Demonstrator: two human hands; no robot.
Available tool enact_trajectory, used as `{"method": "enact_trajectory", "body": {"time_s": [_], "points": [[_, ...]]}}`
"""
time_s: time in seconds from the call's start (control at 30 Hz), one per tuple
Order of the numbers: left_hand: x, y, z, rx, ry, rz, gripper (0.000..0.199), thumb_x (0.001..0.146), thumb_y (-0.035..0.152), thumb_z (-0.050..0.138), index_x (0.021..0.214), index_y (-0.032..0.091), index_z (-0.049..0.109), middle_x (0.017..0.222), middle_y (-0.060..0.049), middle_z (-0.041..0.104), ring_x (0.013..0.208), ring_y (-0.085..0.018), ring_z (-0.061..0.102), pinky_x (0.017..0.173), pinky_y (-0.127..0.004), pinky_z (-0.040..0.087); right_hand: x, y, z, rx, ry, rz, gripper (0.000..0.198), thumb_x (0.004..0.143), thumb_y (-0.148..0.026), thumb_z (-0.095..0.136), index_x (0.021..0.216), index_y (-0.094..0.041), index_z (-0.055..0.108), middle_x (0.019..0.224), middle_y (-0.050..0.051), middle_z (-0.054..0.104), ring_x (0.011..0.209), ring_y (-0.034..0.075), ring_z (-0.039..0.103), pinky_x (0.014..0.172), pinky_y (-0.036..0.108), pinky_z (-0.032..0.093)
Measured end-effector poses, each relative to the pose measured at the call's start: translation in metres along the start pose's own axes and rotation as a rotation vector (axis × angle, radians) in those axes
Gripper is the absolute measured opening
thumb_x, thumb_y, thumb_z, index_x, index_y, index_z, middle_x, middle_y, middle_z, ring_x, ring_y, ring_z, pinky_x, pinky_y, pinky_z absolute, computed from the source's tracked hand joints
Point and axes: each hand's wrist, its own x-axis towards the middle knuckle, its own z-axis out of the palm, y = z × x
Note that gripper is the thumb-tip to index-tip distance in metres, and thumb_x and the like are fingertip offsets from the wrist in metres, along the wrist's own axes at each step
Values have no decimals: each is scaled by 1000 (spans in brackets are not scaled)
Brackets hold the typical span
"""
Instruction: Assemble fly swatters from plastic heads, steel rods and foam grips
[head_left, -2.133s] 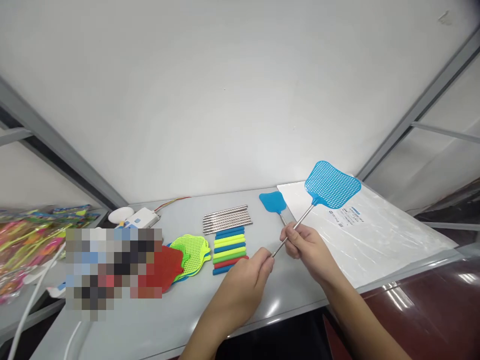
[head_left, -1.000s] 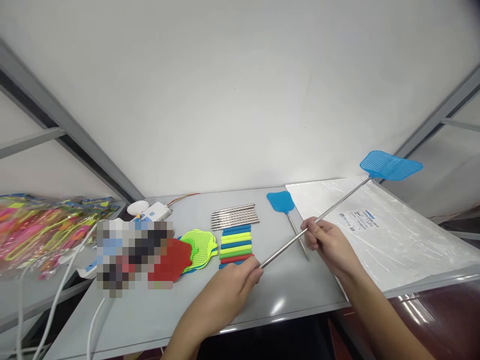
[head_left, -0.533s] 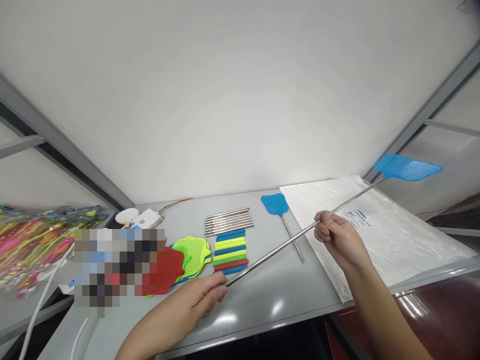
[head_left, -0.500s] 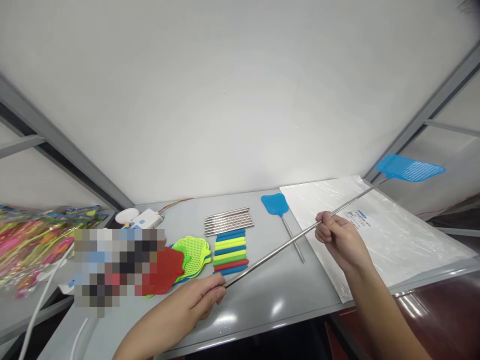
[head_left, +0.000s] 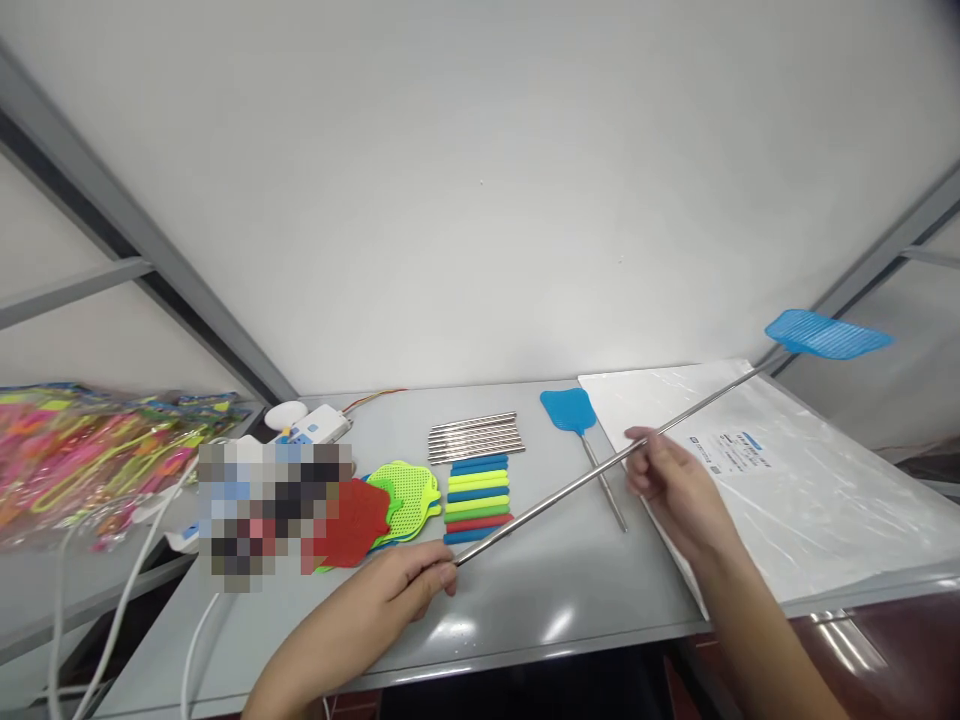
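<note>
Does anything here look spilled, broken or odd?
Nothing looks spilled or broken; the held blue swatter seems intact. One oddity: a pixelated patch at left covers part of the red swatter head, obscuring detail there.

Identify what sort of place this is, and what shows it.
Probably a workstation in a workshop or small factory: the gray table holds aligned metal rods, a row of colored tubes and a pile of swatter heads.

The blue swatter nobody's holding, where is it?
In the head view, the loose blue swatter lies on the grey table, right of centre, between the silver rods and the white sheet. The held swatter's shaft crosses in front.
</note>
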Motion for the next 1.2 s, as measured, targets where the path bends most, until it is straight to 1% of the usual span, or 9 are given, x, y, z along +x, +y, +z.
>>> {"method": "enact_trajectory", "body": {"time_s": [0.13, 0.23, 0.37, 0.57, 0.73, 0.9, 0.97, 1.1, 1.2], "points": [[9, 14, 12, -16, 58, 89, 35, 97, 45, 36, 88, 23, 61, 81, 3, 61, 73, -14, 52, 68, -24, 37, -30, 28, 41, -183, -237, 113, 27, 88, -45, 62, 97, -19, 62, 57, -4, 50, 54, 11, 46, 56, 27, 37], [12, 17, 18, 1, 90, 127, 35, 99, 42, 34, 84, 23, 60, 79, 4, 60, 76, -14, 53, 71, -24, 36, -40, 33, 53, -222, -259, 65, 25, 91, -45, 58, 91, -19, 61, 55, -5, 49, 54, 11, 46, 58, 27, 35], [9, 18, 18, 35, 90, 147, 36, 100, 38, 32, 77, 22, 56, 75, 5, 58, 73, -14, 53, 69, -24, 35, -39, 28, 46, -248, -235, 44, 26, 90, -44, 59, 90, -19, 64, 52, -5, 48, 53, 11, 44, 57, 27, 32], [4, 13, 15, 35, 93, 125, 31, 99, 39, 37, 91, 26, 64, 89, 4, 66, 83, -16, 57, 72, -25, 37, -29, 26, 31, -200, -147, 20, 24, 89, -43, 62, 90, -19, 65, 54, -3, 48, 54, 11, 44, 57, 27, 33], [-9, -12, 7, -90, 205, 56, 32, 97, 46, 42, 94, 25, 65, 92, 2, 66, 87, -17, 57, 76, -25, 39, -18, 25, 25, -118, -70, -6, 24, 86, -42, 65, 86, -19, 67, 58, -2, 48, 56, 11, 45, 56, 27, 35], [-14, -26, 6, -209, 310, 59, 34, 95, 48, 45, 87, 20, 63, 78, 0, 58, 74, -15, 51, 62, -23, 37, -18, 29, 35, -54, -61, 38, 22, 80, -41, 72, 82, -19, 68, 68, 0, 53, 56, 11, 45, 54, 27, 38], [-11, -25, 9, -239, 322, 65, 35, 95, 48, 45, 86, 19, 63, 74, 1, 55, 68, -13, 47, 57, -22, 35, -23, 33, 42, -72, -44, 15, 21, 79, -41, 73, 81, -20, 68, 72, 0, 55, 57, 10, 45, 55, 26, 39], [1, -8, 17, -282, 252, 100, 34, 95, 47, 45, 91, 19, 64, 75, 1, 57, 60, -11, 42, 52, -21, 32, -36, 42, 59, -240, -195, 62, 21, 82, -42, 70, 84, -21, 71, 62, -1, 54, 61, 13, 49, 60, 27, 39], [8, 6, 20, -285, 189, 128, 34, 96, 47, 43, 94, 20, 65, 75, 1, 58, 58, -11, 41, 52, -20, 32, -40, 40, 60, -282, -223, 75, 21, 81, -41, 72, 88, -22, 73, 69, 1, 56, 68, 14, 50, 66, 28, 40]]}}
